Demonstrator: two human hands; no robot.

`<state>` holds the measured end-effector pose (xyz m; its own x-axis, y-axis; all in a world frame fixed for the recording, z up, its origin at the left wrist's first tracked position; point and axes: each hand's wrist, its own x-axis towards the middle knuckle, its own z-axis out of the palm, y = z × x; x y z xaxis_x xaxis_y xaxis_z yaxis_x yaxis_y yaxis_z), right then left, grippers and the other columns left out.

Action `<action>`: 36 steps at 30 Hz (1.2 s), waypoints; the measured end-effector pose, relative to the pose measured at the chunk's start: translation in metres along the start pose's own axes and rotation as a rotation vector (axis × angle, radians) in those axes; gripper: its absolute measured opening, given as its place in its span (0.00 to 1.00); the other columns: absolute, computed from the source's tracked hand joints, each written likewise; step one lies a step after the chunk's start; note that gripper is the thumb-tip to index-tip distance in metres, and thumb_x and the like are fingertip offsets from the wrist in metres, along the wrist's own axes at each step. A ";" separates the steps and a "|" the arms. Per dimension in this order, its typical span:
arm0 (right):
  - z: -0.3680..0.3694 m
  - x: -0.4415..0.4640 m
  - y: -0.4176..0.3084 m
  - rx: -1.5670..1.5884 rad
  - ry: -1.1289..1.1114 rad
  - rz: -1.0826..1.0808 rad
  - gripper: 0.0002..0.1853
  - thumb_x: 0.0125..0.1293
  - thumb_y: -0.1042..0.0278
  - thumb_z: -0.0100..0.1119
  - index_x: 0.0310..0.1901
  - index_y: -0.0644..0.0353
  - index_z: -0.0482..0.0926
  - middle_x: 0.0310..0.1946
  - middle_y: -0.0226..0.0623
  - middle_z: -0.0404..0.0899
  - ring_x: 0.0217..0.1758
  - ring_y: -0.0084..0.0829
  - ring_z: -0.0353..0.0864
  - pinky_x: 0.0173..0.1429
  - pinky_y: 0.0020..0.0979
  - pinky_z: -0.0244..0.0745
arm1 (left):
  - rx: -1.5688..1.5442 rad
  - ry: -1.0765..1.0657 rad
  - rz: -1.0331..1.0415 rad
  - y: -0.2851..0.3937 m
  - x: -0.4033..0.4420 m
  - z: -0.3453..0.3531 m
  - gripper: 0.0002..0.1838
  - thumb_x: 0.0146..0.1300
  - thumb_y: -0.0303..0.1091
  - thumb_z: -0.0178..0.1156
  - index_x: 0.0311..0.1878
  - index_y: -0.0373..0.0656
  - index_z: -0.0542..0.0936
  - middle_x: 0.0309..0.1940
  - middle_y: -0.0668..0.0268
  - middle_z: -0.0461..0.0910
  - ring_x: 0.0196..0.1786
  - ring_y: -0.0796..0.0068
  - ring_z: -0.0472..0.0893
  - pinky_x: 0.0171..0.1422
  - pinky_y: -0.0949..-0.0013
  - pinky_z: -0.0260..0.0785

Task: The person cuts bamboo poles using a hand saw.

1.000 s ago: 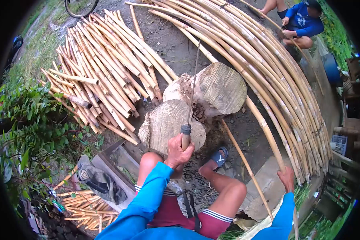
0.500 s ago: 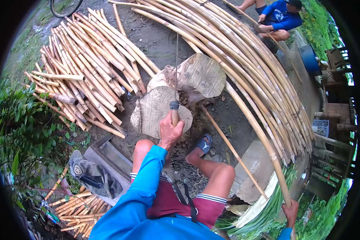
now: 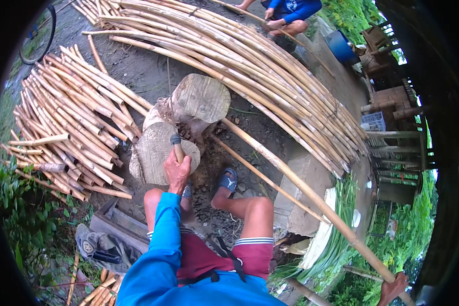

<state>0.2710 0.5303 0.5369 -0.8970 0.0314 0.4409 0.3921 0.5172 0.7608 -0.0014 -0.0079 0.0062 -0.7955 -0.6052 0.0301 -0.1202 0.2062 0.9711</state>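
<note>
Head view, left grip (image 3: pixel 177 171) wrapped round slim knife (image 3: pixel 176 143), right grip (image 3: pixel 394 288) seemingly curled round smooth, jointed bamboo pole (image 3: pixel 355 241)

Log (image 3: pixel 201 99), forked, with two pale cut faces. Above its nearer face: left hand (image 3: pixel 177 172), closed around the handle of a thin-bladed knife (image 3: pixel 176 143), blade pointing away. Well apart from the log, to its right and nearer the wearer: right hand (image 3: pixel 393 288), wrapped around a bamboo pole (image 3: pixel 313 197) reaching back to just beside the log. Left of the log: heap of short bamboo lengths (image 3: pixel 71 120). Beyond the log: long row of bamboo poles (image 3: pixel 270 76); farther, a blue-sleeved person (image 3: pixel 297 11).
</note>
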 end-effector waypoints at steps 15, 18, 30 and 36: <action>-0.021 -0.152 0.349 -0.251 0.256 0.166 0.31 0.52 0.78 0.61 0.62 0.69 0.72 0.59 0.56 0.75 0.64 0.53 0.72 0.71 0.44 0.64 | -0.173 -0.052 -0.190 -0.039 0.006 -0.002 0.12 0.53 0.35 0.62 0.33 0.35 0.78 0.21 0.61 0.74 0.25 0.68 0.73 0.33 0.61 0.67; -0.043 -0.153 0.316 -0.203 0.207 0.281 0.26 0.53 0.75 0.63 0.57 0.69 0.74 0.52 0.55 0.78 0.56 0.53 0.77 0.61 0.45 0.71 | -0.161 -0.010 -0.167 -0.042 0.007 0.003 0.13 0.54 0.38 0.60 0.32 0.34 0.76 0.20 0.61 0.71 0.23 0.69 0.70 0.30 0.61 0.64; 0.042 -0.073 0.017 0.257 0.076 0.452 0.13 0.42 0.70 0.68 0.31 0.60 0.76 0.31 0.43 0.78 0.38 0.50 0.78 0.45 0.46 0.72 | -0.588 0.150 -0.272 -0.006 0.000 -0.011 0.13 0.58 0.42 0.57 0.29 0.40 0.75 0.20 0.69 0.68 0.21 0.76 0.67 0.24 0.71 0.55; 0.132 -0.063 -0.116 0.582 0.010 0.326 0.12 0.41 0.65 0.71 0.25 0.57 0.76 0.24 0.40 0.75 0.34 0.47 0.76 0.42 0.46 0.70 | -0.713 0.152 -0.294 -0.031 0.006 -0.011 0.14 0.54 0.43 0.62 0.37 0.43 0.77 0.29 0.69 0.71 0.29 0.75 0.68 0.31 0.70 0.57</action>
<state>0.2553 0.5817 0.3577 -0.7483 0.2580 0.6111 0.4662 0.8599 0.2078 0.0040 -0.0260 -0.0212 -0.6938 -0.6679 -0.2693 0.1382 -0.4904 0.8604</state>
